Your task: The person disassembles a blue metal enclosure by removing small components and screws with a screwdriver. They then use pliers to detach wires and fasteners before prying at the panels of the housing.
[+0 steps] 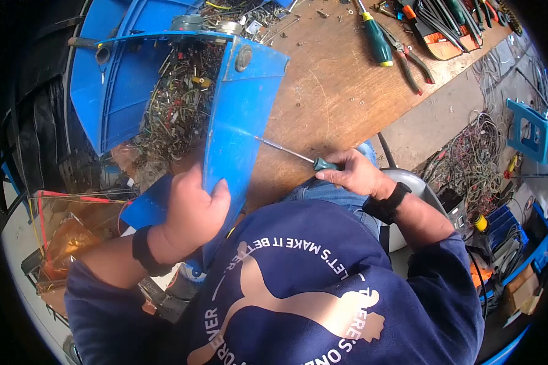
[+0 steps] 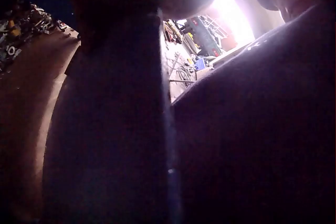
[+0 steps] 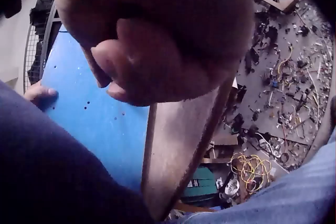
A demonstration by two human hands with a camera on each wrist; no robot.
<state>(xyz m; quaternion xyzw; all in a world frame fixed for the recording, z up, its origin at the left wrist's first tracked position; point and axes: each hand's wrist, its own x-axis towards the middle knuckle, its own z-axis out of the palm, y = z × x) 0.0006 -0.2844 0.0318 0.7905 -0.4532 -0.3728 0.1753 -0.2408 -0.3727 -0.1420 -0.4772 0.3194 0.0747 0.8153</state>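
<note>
A blue plastic panel (image 1: 240, 115) stands tilted at the table's left end, part of a larger blue piece. The left hand (image 1: 195, 204) grips its lower edge, thumb on the near face. In the right hand (image 1: 356, 175) is a screwdriver with a dark green handle (image 1: 324, 164); its shaft (image 1: 286, 150) points left, the tip close to the panel; contact cannot be told. The right wrist view shows the right hand (image 3: 157, 40) with curled fingers before the blue panel (image 3: 94, 113), and left fingertips at the panel's edge. The left wrist view is mostly dark.
On the wooden table (image 1: 323, 91) lie a green-and-yellow screwdriver (image 1: 377, 42), pliers (image 1: 406, 58) and a tool pouch (image 1: 441, 45). Small metal scraps (image 1: 176, 103) are heaped behind the panel. Tangled wires (image 1: 469, 158) and a blue stool (image 1: 530, 131) are at the right.
</note>
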